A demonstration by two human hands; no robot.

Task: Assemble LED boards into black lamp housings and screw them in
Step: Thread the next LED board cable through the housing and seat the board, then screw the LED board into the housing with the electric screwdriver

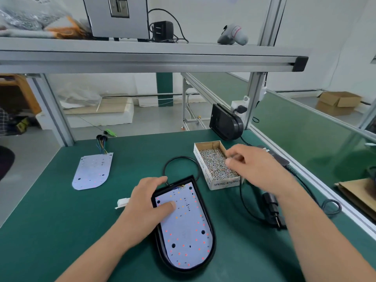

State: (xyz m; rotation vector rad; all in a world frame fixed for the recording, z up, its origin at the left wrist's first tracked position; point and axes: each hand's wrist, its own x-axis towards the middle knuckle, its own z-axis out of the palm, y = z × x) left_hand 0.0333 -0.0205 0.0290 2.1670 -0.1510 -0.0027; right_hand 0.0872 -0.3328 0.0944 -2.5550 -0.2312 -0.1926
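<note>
A black lamp housing (212,241) lies on the green table near me, with a white LED board (187,237) seated inside it. My left hand (148,204) grips the housing's upper left corner, its thumb pressing on the board. My right hand (256,169) hovers over a cardboard box of silver screws (215,165), fingers curled and pinched together just above the screws; it is blurred, so I cannot see whether a screw is held. A second loose LED board (92,171) with coloured wires lies at the left.
A black electric screwdriver (270,208) with its cable lies right of the housing. Another black housing (225,123) stands upright at the table's back edge. A small white plastic part (122,202) lies left of my hand. An aluminium frame and shelf run overhead.
</note>
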